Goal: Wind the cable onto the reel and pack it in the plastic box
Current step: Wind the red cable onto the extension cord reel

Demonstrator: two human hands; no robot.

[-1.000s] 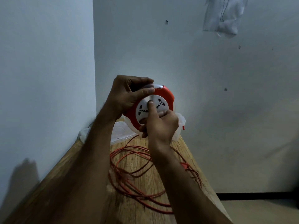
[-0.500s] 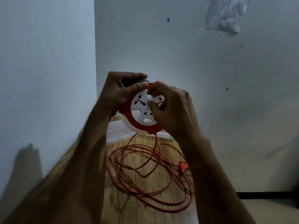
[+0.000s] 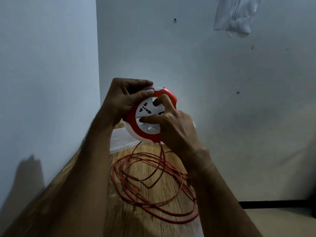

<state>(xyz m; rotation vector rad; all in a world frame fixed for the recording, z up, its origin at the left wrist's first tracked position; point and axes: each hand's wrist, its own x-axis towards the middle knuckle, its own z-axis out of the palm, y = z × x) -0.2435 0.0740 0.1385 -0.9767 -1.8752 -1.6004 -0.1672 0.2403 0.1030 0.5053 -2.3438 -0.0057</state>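
A round red and white cable reel (image 3: 145,132) with sockets on its white face is held up above the table. My left hand (image 3: 125,100) grips its upper left rim. My right hand (image 3: 172,124) lies over the white centre disc, with fingertips pressed into it. A thin red cable (image 3: 153,189) hangs from the reel's bottom edge and lies in several loose loops on the wooden table (image 3: 95,211). Behind the reel a clear plastic box (image 3: 121,139) stands on the table, mostly hidden by my arms and the reel.
The narrow table stands in a corner, with a white wall to the left and another behind. Its right edge drops to the floor and a dark skirting strip (image 3: 277,204). A white plastic bag (image 3: 234,16) hangs high on the back wall.
My right hand has swung round the reel's face from the bottom to the right side, and the white disc has turned with it. The cable loops have shifted slightly on the table.
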